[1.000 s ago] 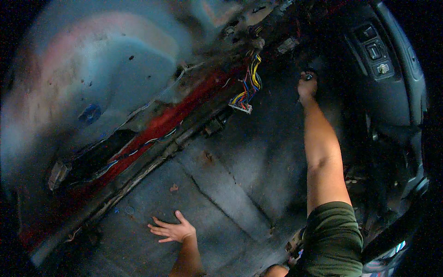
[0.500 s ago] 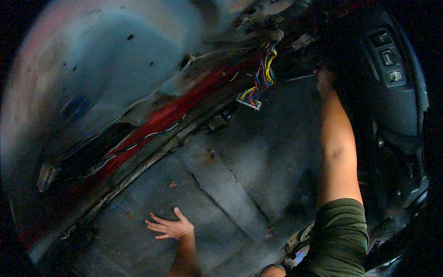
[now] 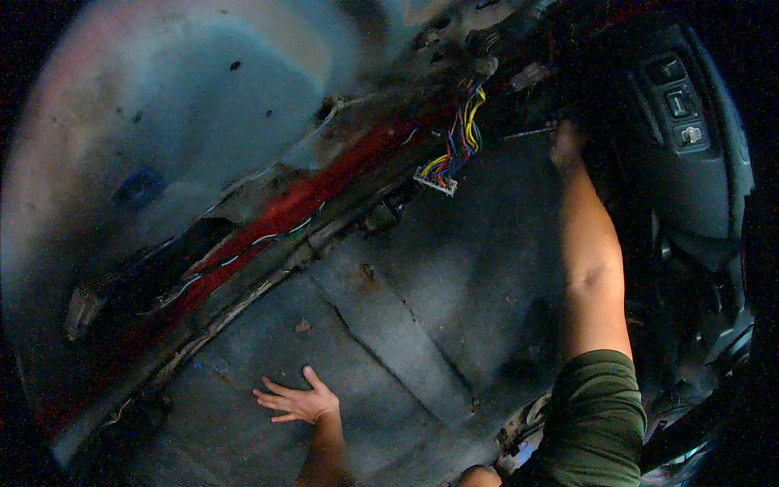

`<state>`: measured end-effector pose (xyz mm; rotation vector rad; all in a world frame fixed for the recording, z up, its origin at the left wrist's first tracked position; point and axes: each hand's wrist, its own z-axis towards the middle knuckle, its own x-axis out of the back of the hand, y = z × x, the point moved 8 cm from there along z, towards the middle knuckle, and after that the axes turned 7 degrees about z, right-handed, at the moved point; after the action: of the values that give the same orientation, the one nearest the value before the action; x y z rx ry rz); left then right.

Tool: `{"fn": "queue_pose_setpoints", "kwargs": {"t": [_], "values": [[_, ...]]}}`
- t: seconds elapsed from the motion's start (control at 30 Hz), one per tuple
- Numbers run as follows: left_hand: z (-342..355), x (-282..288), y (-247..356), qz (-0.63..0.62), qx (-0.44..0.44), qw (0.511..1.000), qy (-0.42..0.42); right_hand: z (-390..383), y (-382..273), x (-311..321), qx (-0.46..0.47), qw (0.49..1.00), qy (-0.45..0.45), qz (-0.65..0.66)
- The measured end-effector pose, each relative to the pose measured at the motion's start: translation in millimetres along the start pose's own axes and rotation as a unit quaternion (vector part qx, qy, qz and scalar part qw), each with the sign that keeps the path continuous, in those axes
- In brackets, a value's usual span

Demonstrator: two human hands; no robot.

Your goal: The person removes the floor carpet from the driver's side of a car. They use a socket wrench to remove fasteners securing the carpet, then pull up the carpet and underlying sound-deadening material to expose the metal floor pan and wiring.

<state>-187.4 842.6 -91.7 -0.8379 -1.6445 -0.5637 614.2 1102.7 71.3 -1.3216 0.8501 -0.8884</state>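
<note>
My left hand (image 3: 302, 401) rests palm down on the dark grey car floor (image 3: 389, 325), its fingers spread and nothing in it. Stretched far forward, my right hand (image 3: 565, 146) is in shadow below the dark dashboard panel. Its fingers are closed at the end of a thin metal rod (image 3: 527, 133), which points left from them. Shade hides how the fingers wrap round it and what kind of tool it is. To the left of the rod, a bundle of yellow, blue and red wires (image 3: 464, 134) hangs down and ends in a pale flat connector (image 3: 436, 182).
A red door sill (image 3: 324, 183) with loose wires runs diagonally along the left. Beyond it lies a bluish-grey panel (image 3: 235, 105). A black panel with switches (image 3: 677, 103) stands at the right. A small brown scrap (image 3: 303, 326) lies on the floor.
My right hand has shifted slightly left, still at the rod's end. My left hand stays spread on the floor. The view has moved only a little.
</note>
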Motion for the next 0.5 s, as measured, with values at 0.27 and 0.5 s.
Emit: {"fn": "queue_pose_setpoints", "kwargs": {"t": [0.27, 0.5], "values": [[-1, 3, -2, -0.006, 0.006, 1.000, -0.005, -39, 17, -37, 0.018, 0.971, 0.135, 0.197], [-1, -5, -5, -0.006, 0.001, 1.000, 0.004, 8, 20, 1, 0.057, 0.991, 0.120, -0.012]]}}
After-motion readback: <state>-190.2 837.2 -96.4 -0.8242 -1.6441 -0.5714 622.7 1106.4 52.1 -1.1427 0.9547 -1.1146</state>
